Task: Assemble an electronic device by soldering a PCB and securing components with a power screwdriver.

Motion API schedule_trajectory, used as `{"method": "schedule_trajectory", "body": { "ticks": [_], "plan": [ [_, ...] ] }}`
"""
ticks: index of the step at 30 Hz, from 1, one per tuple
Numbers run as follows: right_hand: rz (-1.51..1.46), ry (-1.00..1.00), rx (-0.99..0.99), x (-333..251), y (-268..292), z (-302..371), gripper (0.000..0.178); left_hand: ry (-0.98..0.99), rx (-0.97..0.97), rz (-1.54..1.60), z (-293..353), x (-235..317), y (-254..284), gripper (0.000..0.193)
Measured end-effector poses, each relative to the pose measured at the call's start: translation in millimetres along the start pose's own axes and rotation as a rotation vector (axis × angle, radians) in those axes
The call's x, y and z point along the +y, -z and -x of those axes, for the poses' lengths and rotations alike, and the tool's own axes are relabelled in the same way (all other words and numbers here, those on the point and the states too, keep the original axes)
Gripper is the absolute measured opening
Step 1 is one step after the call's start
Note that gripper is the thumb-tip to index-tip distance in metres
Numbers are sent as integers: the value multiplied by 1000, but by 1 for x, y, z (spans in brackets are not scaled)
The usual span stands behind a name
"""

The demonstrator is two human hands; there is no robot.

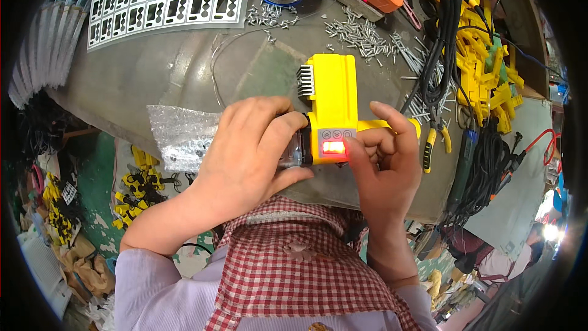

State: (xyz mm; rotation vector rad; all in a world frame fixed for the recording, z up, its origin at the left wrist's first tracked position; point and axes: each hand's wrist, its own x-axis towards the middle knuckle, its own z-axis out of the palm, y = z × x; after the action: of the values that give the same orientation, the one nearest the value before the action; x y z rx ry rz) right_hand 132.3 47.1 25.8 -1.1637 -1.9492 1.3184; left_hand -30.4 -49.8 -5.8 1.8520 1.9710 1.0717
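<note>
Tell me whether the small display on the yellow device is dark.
No, the small display on the yellow device is glowing bright red.

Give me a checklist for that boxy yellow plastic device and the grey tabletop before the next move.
1. Glowing rectangular red display lit: ok.
2. Boxy yellow plastic device steadied: ok, the bare left hand grips its dark end.
3. Bare right hand pressing a button: cannot tell; its thumb is beside the display.
4. Loose silver metal screws apart from the device: ok.
5. Clear plastic bubble wrap away from the left hand: not ok, the hand partly covers it.
</note>
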Motion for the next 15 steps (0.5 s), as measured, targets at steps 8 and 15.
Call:
{"method": "schedule_trajectory", "body": {
  "ticks": [8,15],
  "plan": [
    [406,27,-59,-16,-1,-2,33,-193,-29,38,0,-9,-2,59],
    [890,351,-174,-30,1,-12,21,-152,-38,53,0,-6,1,57]
  ]
}}
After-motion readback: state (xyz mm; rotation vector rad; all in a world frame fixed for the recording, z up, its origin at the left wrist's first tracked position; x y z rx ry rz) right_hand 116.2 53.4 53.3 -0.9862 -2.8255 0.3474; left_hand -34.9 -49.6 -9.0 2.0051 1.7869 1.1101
